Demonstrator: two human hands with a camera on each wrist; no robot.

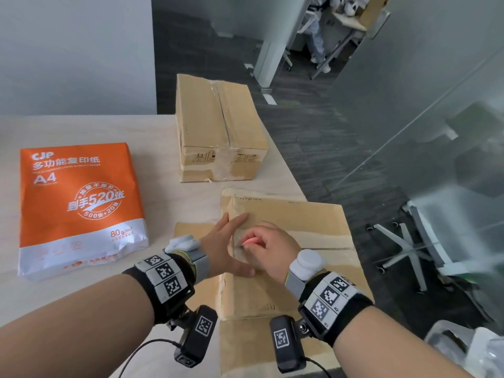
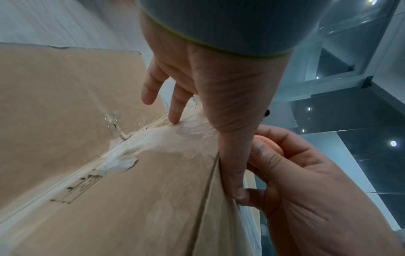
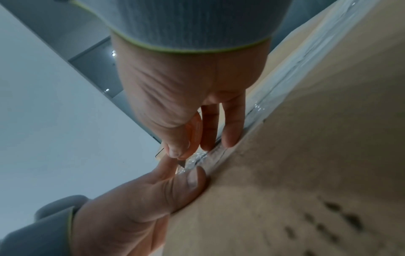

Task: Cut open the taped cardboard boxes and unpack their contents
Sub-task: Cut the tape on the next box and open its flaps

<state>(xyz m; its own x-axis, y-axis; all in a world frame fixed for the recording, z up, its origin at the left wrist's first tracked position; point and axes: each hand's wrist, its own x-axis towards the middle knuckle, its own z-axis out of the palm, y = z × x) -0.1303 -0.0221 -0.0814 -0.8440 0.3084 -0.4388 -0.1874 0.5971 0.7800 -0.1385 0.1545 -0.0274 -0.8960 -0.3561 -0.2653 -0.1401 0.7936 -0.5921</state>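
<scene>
A cardboard box [image 1: 289,227] lies near me at the table's right edge, with clear tape [image 3: 260,107] along its seam. My left hand [image 1: 222,245] rests on the box's left end with its fingers straight; the thumb [image 3: 175,188] presses on the top next to the seam. My right hand [image 1: 272,246] grips an orange cutter [image 1: 248,242], whose blade [image 3: 181,164] sits at the tape by the box's edge, close to the left thumb. A second taped box [image 1: 218,126] stands farther back, closed.
An orange ream of A4 paper [image 1: 79,208] lies on the table [image 1: 152,203] at the left. Flat cardboard [image 1: 191,230] lies under the near box. Beyond the table's right edge are a chair base [image 1: 403,246], a glass wall and a plastic bag [image 1: 463,347].
</scene>
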